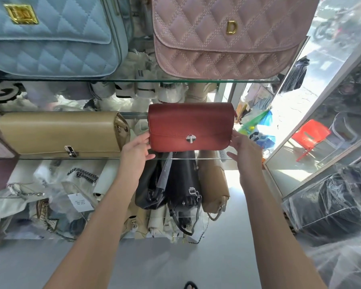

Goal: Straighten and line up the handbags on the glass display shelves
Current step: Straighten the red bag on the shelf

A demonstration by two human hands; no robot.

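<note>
Both forearms reach to the middle glass shelf (92,158). Left hand (137,149) and right hand (245,150) bracket the red handbag (190,126) at its ends, each grip spread, fingers fairly straight, seemingly touching rather than clasping. Bag stands upright at the shelf front, right of the tan handbag (58,132). Step: squaring it. Next likely needs a small nudge into line with the tan one.

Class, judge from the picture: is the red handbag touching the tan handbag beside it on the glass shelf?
Apart. The head view shows an open strip of glass shelf between the red handbag and the tan handbag.
</note>
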